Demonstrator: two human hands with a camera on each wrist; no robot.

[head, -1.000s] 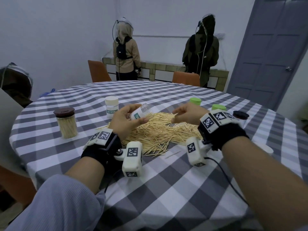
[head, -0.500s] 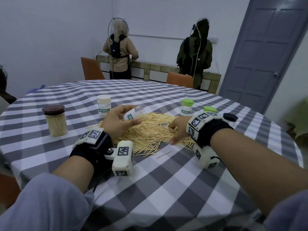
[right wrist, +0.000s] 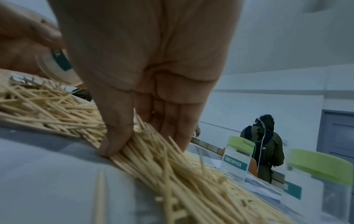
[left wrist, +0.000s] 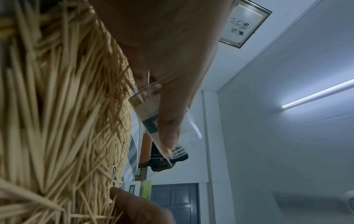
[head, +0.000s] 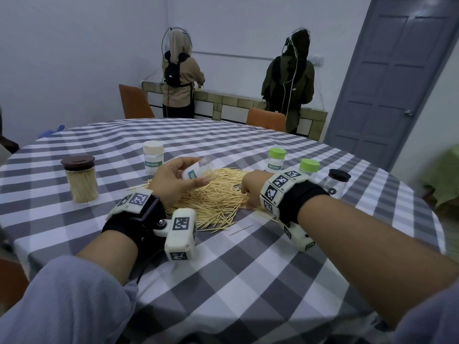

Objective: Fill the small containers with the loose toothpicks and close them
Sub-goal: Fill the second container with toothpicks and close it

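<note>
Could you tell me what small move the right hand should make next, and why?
Probably pinch up a bundle and lift it toward the container. The right hand already presses fingers into the toothpicks, and the left hand holds the container tilted, open and nearly empty.

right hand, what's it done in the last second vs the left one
The right hand has come down from above the toothpick pile onto its right edge, where thumb and fingers now gather a bunch of toothpicks. The left hand still holds the open clear container tilted over the pile. The capped containers on the table have not moved.
</note>
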